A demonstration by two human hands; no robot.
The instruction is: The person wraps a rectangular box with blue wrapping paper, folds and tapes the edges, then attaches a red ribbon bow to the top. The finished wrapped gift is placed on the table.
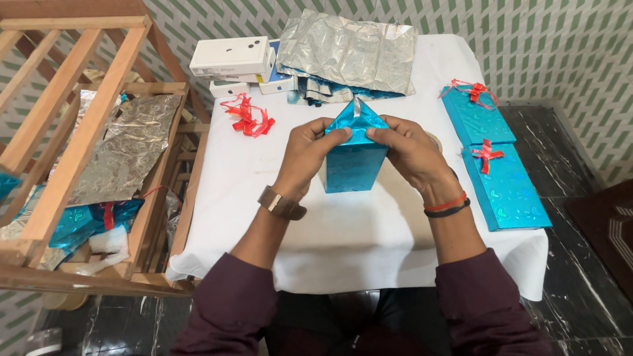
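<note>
A box wrapped in shiny blue paper stands upright at the middle of the white-clothed table. My left hand presses the paper at the box's upper left. On the upper right side my right hand pinches the paper. Between the two hands the wrap is folded up into a pointed triangular flap with a silver underside showing at its tip.
Two wrapped blue boxes with red bows lie at the table's right edge. Loose red ribbon lies left of the box. White boxes and silver wrapping sheets sit at the back. A wooden rack holding foil stands left.
</note>
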